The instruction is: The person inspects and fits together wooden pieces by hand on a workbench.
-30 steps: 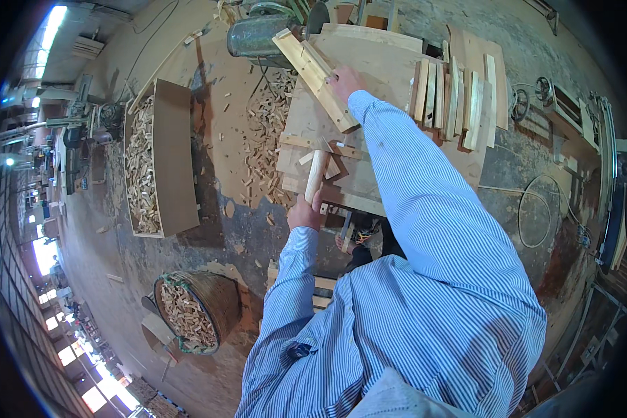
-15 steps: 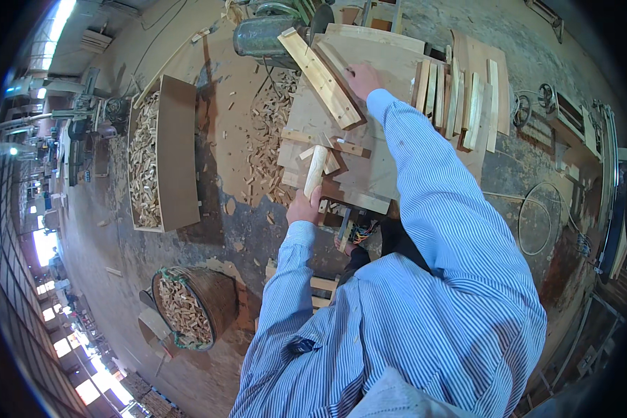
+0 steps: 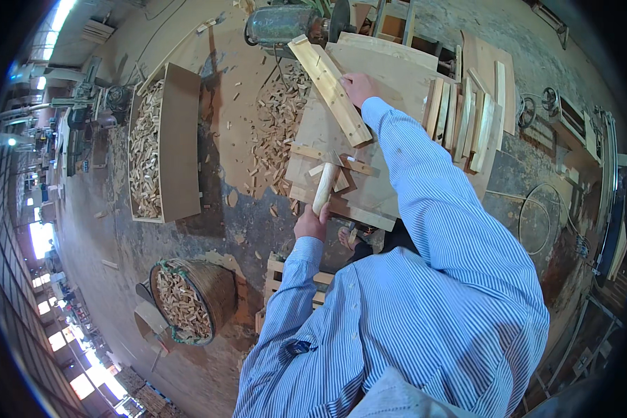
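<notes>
"Tan sheet material forms the top of the work table (image 3: pixel 400 78). Confirm the items in descending size."

"Confirmed. Second is the long crate (image 3: pixel 180 146), well apart from the table, on the left. Third is the round basket (image 3: pixel 223 292), near left, tilted so that its mouth faces left. Fourth is the green machine housing (image 3: pixel 277 26), beyond the far left corner of the table."

"Continue with the timber."

"A row of strips (image 3: pixel 465 122) lies side by side along the right part of the table. A plank (image 3: pixel 331 92) with a line of dark spots lies obliquely across the left part, its far end pointing toward the housing. Smaller than these is the pale wooden piece (image 3: pixel 324 185), at the near left edge of the table."

"State the position of each hand relative to its item."

"Left hand (image 3: pixel 311 223): closed around the near end of the wooden piece; the free length extends away from the fist, over the table edge. Right hand (image 3: pixel 359 89): fingers at the right long edge of the plank, so the plank lies immediately left of it. Whether the fingers pinch or merely rest there, I cannot tell."

"And the smallest items?"

"Offcuts (image 3: pixel 275 143): scattered left of the table, and heaped inside both crate and basket."
</notes>
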Demonstrator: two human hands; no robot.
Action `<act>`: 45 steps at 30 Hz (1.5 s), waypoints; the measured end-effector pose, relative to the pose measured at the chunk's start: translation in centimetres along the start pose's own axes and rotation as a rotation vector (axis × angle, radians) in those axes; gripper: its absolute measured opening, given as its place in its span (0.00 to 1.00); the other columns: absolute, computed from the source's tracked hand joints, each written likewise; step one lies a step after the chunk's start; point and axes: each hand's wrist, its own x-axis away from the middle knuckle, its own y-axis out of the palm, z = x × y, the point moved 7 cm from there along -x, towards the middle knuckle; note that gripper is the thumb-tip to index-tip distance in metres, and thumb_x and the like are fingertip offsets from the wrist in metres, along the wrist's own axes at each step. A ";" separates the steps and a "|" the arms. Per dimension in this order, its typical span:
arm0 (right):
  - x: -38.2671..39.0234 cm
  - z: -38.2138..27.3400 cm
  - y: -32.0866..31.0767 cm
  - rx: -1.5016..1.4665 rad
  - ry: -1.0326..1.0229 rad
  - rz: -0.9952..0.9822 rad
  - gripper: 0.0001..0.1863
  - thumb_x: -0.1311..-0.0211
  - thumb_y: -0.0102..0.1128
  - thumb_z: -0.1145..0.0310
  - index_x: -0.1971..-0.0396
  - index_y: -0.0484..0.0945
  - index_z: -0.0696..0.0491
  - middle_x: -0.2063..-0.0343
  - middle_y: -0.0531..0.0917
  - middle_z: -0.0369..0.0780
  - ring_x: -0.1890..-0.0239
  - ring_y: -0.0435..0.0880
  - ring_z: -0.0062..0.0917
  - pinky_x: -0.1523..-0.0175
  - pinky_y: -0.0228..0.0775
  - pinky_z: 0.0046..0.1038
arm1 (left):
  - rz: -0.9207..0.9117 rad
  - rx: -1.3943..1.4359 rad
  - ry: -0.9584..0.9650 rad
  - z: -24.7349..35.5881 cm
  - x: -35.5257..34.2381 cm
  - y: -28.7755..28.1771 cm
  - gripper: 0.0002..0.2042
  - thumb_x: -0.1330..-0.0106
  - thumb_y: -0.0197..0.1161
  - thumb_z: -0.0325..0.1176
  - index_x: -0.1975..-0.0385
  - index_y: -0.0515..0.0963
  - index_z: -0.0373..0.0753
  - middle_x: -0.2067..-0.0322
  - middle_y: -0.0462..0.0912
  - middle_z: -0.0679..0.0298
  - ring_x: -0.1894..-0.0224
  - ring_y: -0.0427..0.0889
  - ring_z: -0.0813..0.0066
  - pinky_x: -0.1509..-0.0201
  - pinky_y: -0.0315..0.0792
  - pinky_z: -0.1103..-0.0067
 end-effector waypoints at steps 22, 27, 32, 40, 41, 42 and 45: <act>-10.6 1.0 -2.8 0.013 0.051 -0.001 0.12 0.35 0.57 0.59 0.59 0.89 0.41 0.58 0.87 0.43 0.55 0.85 0.44 0.47 0.75 0.42 | 0.019 0.004 0.017 7.4 -5.9 -1.5 0.32 0.30 0.48 0.66 0.59 0.74 0.36 0.68 0.84 0.43 0.62 0.84 0.41 0.57 0.76 0.54; -12.8 2.3 -3.5 0.074 0.077 0.041 0.14 0.36 0.57 0.56 0.59 0.88 0.44 0.57 0.87 0.44 0.54 0.85 0.43 0.46 0.75 0.41 | 0.026 0.032 0.027 8.2 -6.5 -1.7 0.32 0.30 0.48 0.66 0.61 0.73 0.36 0.69 0.84 0.45 0.63 0.84 0.41 0.58 0.76 0.54; -11.2 3.9 -4.5 0.063 0.198 0.095 0.17 0.38 0.60 0.53 0.57 0.88 0.46 0.59 0.88 0.45 0.53 0.85 0.40 0.45 0.75 0.41 | 0.061 0.020 0.045 7.6 -5.8 -1.8 0.31 0.30 0.49 0.65 0.61 0.74 0.36 0.70 0.84 0.46 0.63 0.84 0.42 0.58 0.76 0.54; -3.8 1.0 -3.9 -0.047 0.029 0.214 0.16 0.39 0.62 0.57 0.59 0.87 0.51 0.60 0.87 0.46 0.56 0.84 0.43 0.47 0.73 0.44 | 0.042 0.044 0.035 4.2 -2.9 -1.1 0.31 0.30 0.49 0.65 0.61 0.75 0.36 0.68 0.84 0.42 0.62 0.84 0.39 0.59 0.75 0.53; -3.0 0.3 -3.8 -0.053 -0.049 0.246 0.16 0.39 0.62 0.57 0.59 0.87 0.51 0.60 0.87 0.46 0.56 0.84 0.43 0.47 0.73 0.44 | 0.049 0.053 0.048 3.7 -2.6 -1.1 0.31 0.30 0.50 0.65 0.61 0.75 0.36 0.68 0.84 0.42 0.62 0.84 0.39 0.59 0.75 0.53; -1.9 0.1 -3.3 -0.024 -0.064 0.225 0.14 0.39 0.62 0.57 0.61 0.87 0.50 0.61 0.87 0.45 0.57 0.85 0.43 0.49 0.74 0.44 | 0.032 0.055 0.040 3.1 -2.2 -0.9 0.31 0.30 0.50 0.65 0.61 0.75 0.37 0.68 0.84 0.42 0.62 0.84 0.39 0.59 0.75 0.53; -0.5 -0.5 -2.0 0.013 -0.048 0.173 0.12 0.38 0.62 0.58 0.64 0.88 0.49 0.64 0.87 0.45 0.60 0.85 0.44 0.52 0.76 0.43 | 0.004 0.040 0.006 1.4 -1.0 -0.4 0.30 0.30 0.50 0.65 0.63 0.74 0.37 0.67 0.84 0.43 0.62 0.84 0.40 0.59 0.75 0.53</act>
